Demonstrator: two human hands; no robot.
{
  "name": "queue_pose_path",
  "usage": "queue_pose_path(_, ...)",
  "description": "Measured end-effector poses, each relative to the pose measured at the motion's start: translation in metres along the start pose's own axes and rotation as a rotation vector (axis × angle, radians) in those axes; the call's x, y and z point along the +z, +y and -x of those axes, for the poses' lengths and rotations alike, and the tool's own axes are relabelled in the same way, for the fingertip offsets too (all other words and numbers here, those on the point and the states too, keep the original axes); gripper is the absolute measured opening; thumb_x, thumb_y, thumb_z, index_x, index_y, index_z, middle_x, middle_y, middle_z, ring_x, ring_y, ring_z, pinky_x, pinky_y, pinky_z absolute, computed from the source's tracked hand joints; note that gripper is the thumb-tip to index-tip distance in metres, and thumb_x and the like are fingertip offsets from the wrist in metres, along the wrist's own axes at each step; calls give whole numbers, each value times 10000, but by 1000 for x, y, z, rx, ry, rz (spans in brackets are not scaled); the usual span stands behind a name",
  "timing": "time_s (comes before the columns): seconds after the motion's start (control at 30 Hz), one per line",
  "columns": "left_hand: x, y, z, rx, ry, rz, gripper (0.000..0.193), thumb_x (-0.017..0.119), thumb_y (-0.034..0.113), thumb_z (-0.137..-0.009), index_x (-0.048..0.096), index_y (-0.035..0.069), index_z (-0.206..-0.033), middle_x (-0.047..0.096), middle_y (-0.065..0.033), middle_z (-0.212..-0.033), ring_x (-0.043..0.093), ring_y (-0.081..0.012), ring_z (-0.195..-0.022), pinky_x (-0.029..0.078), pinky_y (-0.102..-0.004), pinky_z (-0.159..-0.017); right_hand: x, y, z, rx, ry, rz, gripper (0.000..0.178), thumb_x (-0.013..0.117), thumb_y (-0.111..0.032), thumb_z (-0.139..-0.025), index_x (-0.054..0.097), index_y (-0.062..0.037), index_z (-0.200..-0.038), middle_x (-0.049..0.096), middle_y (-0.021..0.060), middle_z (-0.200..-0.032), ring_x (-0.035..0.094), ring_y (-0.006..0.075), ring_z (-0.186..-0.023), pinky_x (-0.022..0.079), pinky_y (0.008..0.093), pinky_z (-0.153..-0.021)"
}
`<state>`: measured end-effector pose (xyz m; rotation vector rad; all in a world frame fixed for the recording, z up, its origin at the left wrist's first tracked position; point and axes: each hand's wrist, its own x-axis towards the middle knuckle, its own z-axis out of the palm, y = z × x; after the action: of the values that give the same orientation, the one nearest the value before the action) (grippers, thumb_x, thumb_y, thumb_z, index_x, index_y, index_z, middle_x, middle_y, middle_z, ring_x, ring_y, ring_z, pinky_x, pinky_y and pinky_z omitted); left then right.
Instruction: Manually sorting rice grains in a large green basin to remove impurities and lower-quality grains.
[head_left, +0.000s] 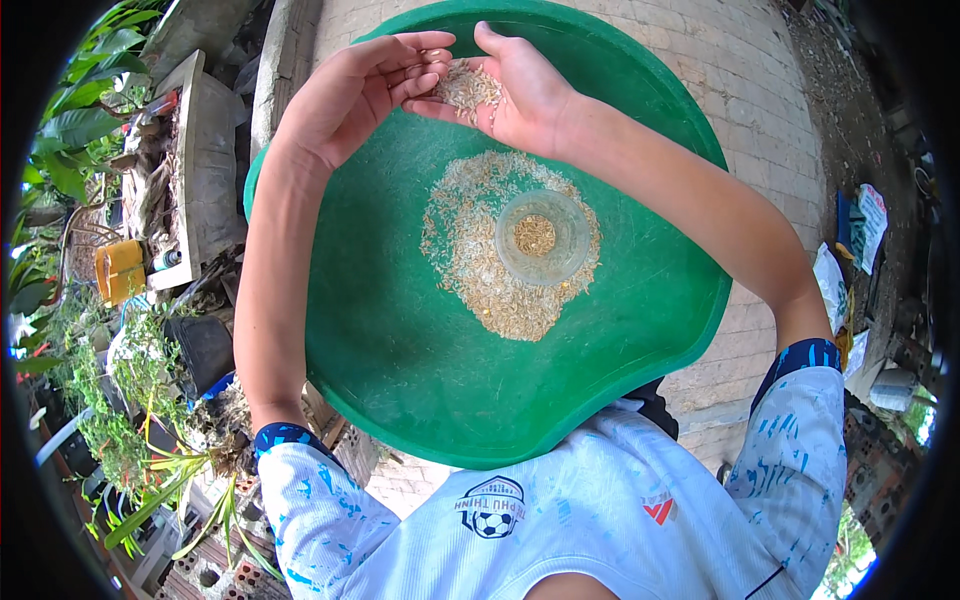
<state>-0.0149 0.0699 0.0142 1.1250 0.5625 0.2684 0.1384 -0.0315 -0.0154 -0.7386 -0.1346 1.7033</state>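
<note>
Over the far part of a large green plastic tray [380,290], my right hand [525,90] is cupped palm up, holding a small heap of pale rice grains [468,92]. My left hand [375,85] is beside it, fingers curled in at the heap's edge with the thumb close to them. What looks like a single grain shows at its fingertips. Nearer me, a loose pile of mixed grain and husks [480,270] is spread on the tray. A clear plastic cup [568,262] stands upright on the pile's right side, with golden unhusked grains [534,236] at its bottom.
The tray's near edge reaches my shirt [600,500]. Paved ground [770,130] surrounds it. To the left are a concrete planter [212,170], a yellow container [120,271], a black pot [203,345] and green plants [130,380]. Bags [868,225] lie at the right.
</note>
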Motion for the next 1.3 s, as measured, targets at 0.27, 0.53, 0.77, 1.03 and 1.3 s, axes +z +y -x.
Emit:
queue_pose_path(0.27,8,1,1,-35,71,-39,315,534,156,-974,618,-55,-1192,686,-66,-982,650,-105,-883,522,-247,-887,1,1,2,-4,17,27,611,190,-420,-1070,379,113,-1301,521,226,-1259,579,325,-1175,486,467,-1073)
queue_pose_path(0.53,18,6,10,-46,-36,24,257,617,65,-936,638,-40,-1170,676,-53,-989,636,-93,-885,517,-219,-847,-5,-2,-3,42,2,106,564,218,-405,-1072,470,64,-1258,609,151,-1087,634,284,-997,538,406,-981)
queue_pose_path(0.77,72,3,36,-190,-286,-67,197,644,36,-900,677,-27,-1084,683,-44,-942,625,-92,-851,494,-214,-805,9,-11,18,317,34,375,556,238,-411,-1067,571,7,-1216,670,125,-1030,651,231,-895,542,286,-738)
queue_pose_path(1.03,109,-60,46,0,-345,-957,224,615,9,-876,655,-41,-1090,691,-193,-993,690,-301,-925,550,-373,-839,1,-1,5,77,8,250,598,242,-374,-1073,513,140,-1213,616,251,-1137,655,307,-1030,581,349,-907)
queue_pose_path(1.3,99,-41,46,152,-426,-981,236,603,1,-882,664,-4,-1110,711,-169,-964,699,-313,-835,556,-392,-730,6,-4,8,91,-16,239,614,209,-403,-1069,533,92,-1230,628,227,-1174,649,297,-1061,569,350,-919)
